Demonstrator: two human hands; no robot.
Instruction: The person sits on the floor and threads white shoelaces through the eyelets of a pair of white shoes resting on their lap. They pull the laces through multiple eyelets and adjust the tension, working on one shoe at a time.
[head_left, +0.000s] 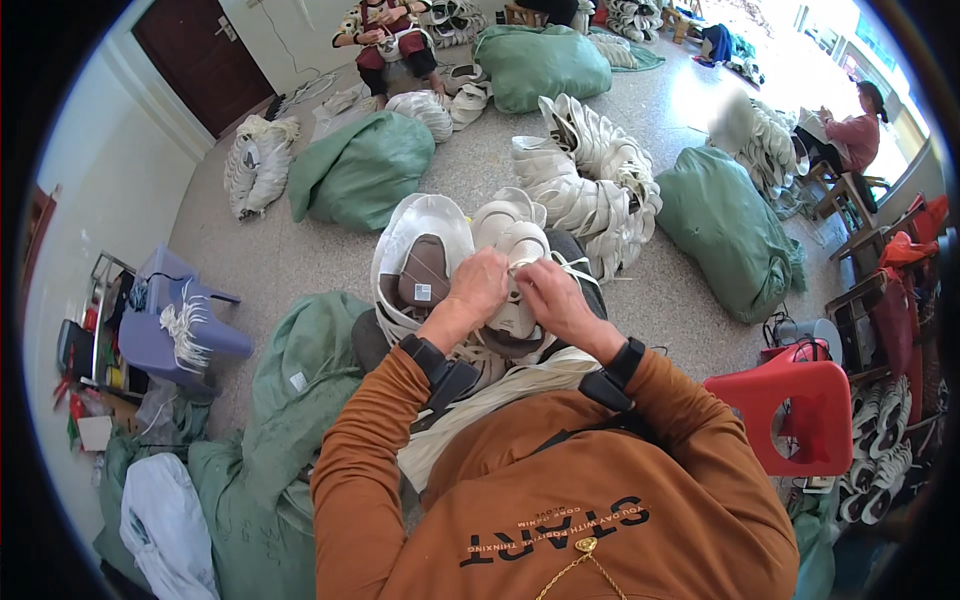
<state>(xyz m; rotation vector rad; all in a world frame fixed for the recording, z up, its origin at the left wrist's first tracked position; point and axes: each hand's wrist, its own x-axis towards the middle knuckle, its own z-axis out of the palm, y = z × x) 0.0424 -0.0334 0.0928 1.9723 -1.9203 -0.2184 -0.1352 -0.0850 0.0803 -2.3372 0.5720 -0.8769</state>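
Note:
A cream-white shoe upper (518, 240) lies across my lap. My left hand (480, 285) is closed at its left side, by the eyelets. Opposite it, my right hand (555, 300) pinches a thin white shoelace at the front of the upper; a loop of lace sticks out beyond the fingers. The exact grip of my left fingertips is partly hidden. Just left of my left hand rests another white upper (392, 255) with a brown tongue (427, 268) bearing a small white label. A bundle of loose cream laces (545, 378) lies across my lap under my wrists.
Stacked uppers (600, 190) and green sacks (725, 230) lie on the floor ahead. A red stool (790, 400) stands at my right, a purple chair (165, 335) with laces at my left. Co-workers sit at the back (395, 40) and far right (852, 140).

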